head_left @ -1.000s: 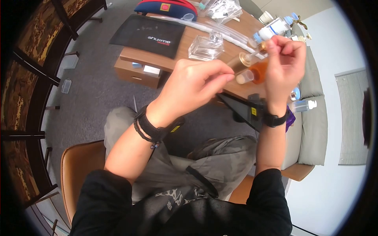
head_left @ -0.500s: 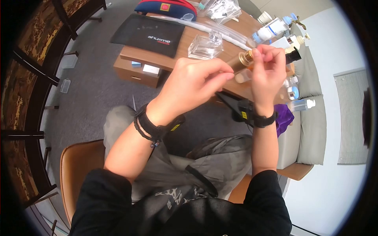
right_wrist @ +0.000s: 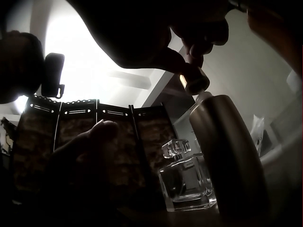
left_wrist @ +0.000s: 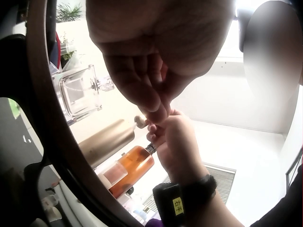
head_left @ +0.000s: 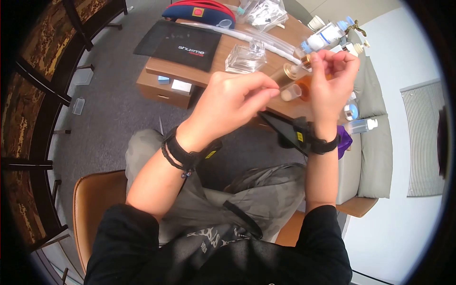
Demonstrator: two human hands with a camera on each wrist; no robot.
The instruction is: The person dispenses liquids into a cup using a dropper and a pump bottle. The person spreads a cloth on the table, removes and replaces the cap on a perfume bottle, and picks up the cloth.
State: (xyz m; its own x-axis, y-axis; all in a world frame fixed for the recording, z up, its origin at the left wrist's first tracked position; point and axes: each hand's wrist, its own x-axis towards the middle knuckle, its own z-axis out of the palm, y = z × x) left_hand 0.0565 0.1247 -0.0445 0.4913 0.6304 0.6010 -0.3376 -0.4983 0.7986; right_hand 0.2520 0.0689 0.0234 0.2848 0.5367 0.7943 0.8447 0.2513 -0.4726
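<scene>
The gold-brown bottle stood on the bench, close to its near edge and toward the right, and I had the gold cap just above its neck. My right hand pinched that cap between thumb and forefinger, the other fingers loosely bent; a small pale piece showed between cap and bottle, though I could not tell whether the cap touched it. My left hand hung just short of the bench's near edge, beside the bottle, with the fingers bent and the tips of thumb and forefinger meeting; whether anything lay between them I could not tell. Just left of the bottle, a little farther from the near edge, stood the clear glass flask with its faceted stopper. To the right, by the near edge, a small clear cup with something pale in it sat in front of the orange bottle. Behind these, clear tubes lay slantwise across the bench. The black pouch covered its near left corner and overhung the left edge; farther along that edge lay the navy and red case, with a transparent bag near it. A large clear bottle with a blue cap leaned toward the right edge.
</scene>
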